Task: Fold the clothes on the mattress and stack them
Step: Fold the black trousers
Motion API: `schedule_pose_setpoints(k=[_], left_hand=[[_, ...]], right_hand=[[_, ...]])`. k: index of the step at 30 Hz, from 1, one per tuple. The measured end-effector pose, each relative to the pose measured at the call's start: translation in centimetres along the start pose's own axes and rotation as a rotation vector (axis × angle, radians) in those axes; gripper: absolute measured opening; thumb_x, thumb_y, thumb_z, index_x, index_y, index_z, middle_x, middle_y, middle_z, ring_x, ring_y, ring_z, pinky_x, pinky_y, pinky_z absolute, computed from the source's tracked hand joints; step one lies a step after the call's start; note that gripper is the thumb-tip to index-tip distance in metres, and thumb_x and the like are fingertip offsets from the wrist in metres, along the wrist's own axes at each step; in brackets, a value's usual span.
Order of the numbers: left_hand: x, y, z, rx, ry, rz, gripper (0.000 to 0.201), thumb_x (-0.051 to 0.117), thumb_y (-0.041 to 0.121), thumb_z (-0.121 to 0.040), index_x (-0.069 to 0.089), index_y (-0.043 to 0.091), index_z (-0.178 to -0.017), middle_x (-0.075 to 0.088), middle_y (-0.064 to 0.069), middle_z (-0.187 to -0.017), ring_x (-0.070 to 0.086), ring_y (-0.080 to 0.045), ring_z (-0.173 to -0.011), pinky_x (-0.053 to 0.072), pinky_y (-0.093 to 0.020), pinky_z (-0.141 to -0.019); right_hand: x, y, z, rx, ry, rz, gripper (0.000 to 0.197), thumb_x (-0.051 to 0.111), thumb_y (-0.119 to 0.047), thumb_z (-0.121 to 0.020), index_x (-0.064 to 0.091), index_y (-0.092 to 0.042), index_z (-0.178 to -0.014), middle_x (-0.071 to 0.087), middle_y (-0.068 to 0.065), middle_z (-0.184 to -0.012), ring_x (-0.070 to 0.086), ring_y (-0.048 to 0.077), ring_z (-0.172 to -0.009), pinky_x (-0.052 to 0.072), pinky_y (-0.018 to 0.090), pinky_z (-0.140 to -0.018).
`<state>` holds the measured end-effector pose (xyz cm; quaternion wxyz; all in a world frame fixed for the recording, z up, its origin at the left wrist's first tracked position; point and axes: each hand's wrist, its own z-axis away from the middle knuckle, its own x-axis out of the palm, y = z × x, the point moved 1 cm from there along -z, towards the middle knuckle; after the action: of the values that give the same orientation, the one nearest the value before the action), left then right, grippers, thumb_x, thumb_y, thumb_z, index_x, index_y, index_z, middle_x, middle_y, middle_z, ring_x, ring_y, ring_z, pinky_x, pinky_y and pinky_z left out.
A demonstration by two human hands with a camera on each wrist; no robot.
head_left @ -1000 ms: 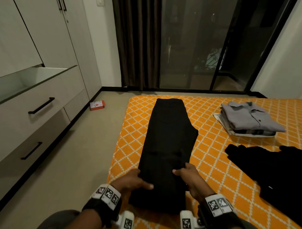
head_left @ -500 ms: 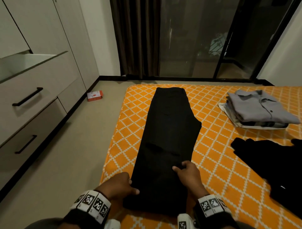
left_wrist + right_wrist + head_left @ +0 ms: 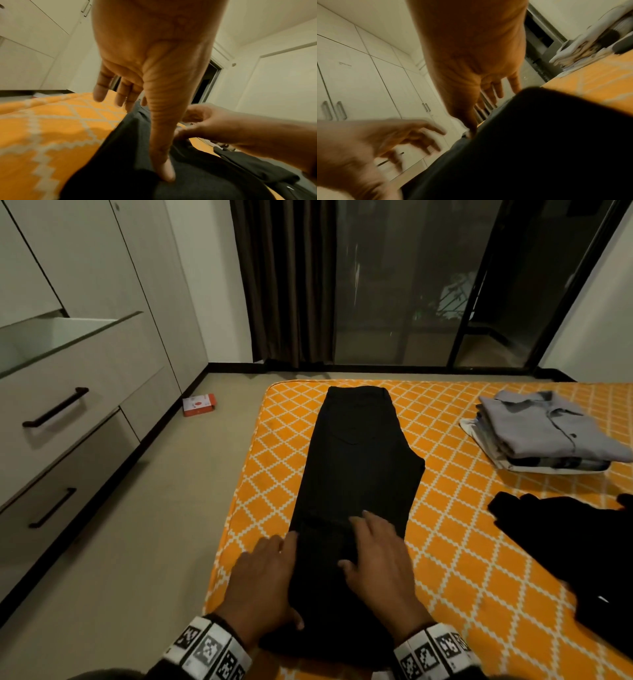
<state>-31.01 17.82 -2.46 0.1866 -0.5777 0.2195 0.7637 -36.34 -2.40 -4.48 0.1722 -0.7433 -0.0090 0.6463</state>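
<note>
Black trousers [image 3: 356, 474] lie folded lengthwise on the orange patterned mattress [image 3: 455, 535], waistband at the far end. My left hand [image 3: 270, 573] lies with straight fingers along the trousers' left edge, its thumb [image 3: 164, 171] pressing on the cloth. My right hand [image 3: 373, 549] rests flat on the trousers [image 3: 197, 180] nearer the right side, fingers spread and straight. In the right wrist view the dark cloth [image 3: 530, 148] fills the lower right. A stack of folded clothes [image 3: 548, 433], grey shirt on top, sits at the far right. Another black garment [image 3: 575, 546] lies unfolded at the right.
Pale drawers [image 3: 68, 412] and wardrobe doors stand along the left, the top drawer pulled out. A small red and white box [image 3: 198, 405] lies on the floor by them. Dark curtains [image 3: 287, 282] and a glass sliding door [image 3: 411, 285] close the far wall.
Both hands have let go of the pinched trouser edge and now lie flat, sliding forward over the cloth. The head view has shifted slightly.
</note>
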Motion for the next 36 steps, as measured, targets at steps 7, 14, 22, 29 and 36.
schedule_pose_setpoints(k=[7,14,22,29,36], left_hand=[[2.4,0.1,-7.0,0.215,-0.240,-0.126,0.167,0.090,0.067,-0.052,-0.032,0.022,-0.157,-0.046,-0.001,-0.159,-0.038,-0.021,-0.147,-0.007,-0.066,-0.122],[3.5,-2.6,-8.9,0.214,-0.315,0.008,0.174,0.058,0.098,-0.008,-0.044,0.051,-0.141,-0.055,0.004,-0.151,-0.048,-0.028,-0.142,-0.024,-0.068,-0.114],[0.8,-4.7,-5.2,0.060,-0.371,0.027,0.169,0.088,0.079,-0.033,-0.027,0.048,-0.154,-0.041,0.004,-0.162,-0.034,-0.029,-0.150,-0.003,-0.075,-0.117],[-1.9,-6.1,-7.2,0.270,0.058,0.114,0.089,0.066,0.002,-0.078,0.038,0.038,-0.155,0.031,0.008,-0.165,0.028,-0.020,-0.153,0.039,-0.043,-0.115],[1.5,-4.7,-10.6,0.417,-0.050,-0.105,0.070,0.056,0.020,-0.096,0.033,0.042,-0.158,0.005,0.020,-0.170,0.009,-0.008,-0.158,0.026,-0.047,-0.117]], right_hand=[[4.6,1.7,0.0,-0.019,-0.498,0.074,0.132,0.031,-0.102,-0.073,-0.022,-0.021,-0.163,-0.035,-0.005,-0.165,-0.030,0.014,-0.154,-0.018,0.053,-0.125],[4.9,2.0,0.1,0.157,-0.459,0.053,0.160,0.023,-0.117,-0.042,-0.031,-0.020,-0.158,-0.046,-0.003,-0.161,-0.045,0.026,-0.147,-0.025,0.064,-0.117],[0.4,3.5,-1.0,0.132,-0.632,-0.128,0.119,0.054,-0.088,-0.080,-0.001,-0.028,-0.167,-0.027,-0.009,-0.169,-0.025,0.028,-0.157,-0.003,0.059,-0.127],[-3.3,5.8,-2.0,-0.120,-0.757,0.396,0.111,0.083,-0.034,-0.085,0.008,-0.033,-0.166,-0.017,-0.004,-0.173,-0.006,0.032,-0.160,0.012,0.071,-0.119],[-1.0,5.4,-3.3,-0.211,-0.771,0.497,0.117,0.081,-0.036,-0.088,-0.004,-0.016,-0.166,-0.016,0.009,-0.173,0.003,0.040,-0.159,0.008,0.070,-0.119]])
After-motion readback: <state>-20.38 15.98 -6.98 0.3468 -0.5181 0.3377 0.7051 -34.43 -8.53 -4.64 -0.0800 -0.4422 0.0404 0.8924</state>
